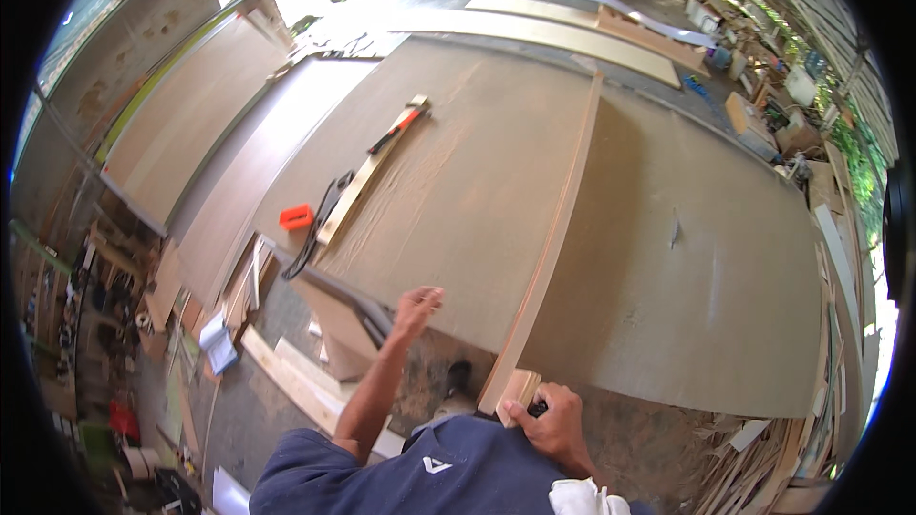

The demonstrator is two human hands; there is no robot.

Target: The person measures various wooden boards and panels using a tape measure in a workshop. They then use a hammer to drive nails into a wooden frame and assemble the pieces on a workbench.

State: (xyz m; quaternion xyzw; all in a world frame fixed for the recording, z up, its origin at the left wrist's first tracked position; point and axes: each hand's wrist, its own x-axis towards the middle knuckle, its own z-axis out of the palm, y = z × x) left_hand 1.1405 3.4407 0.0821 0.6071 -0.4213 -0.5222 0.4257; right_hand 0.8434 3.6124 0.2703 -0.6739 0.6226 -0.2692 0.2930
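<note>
A long thin wooden strip (558,224) lies along the big sheet of board (477,172), running from the far side down to the near edge. My right hand (549,420) grips its near end, fingers curled around the wood with something dark beneath them. My left hand (417,308) hovers with fingers loosely apart at the near edge of the board and holds nothing.
A wooden batten with a red-handled clamp (396,132) and an orange block (296,217) lie at the sheet's left. More sheets (191,114) lean at the left. Offcuts (296,377) and scraps litter the floor below; cluttered shelving (801,124) stands at the right.
</note>
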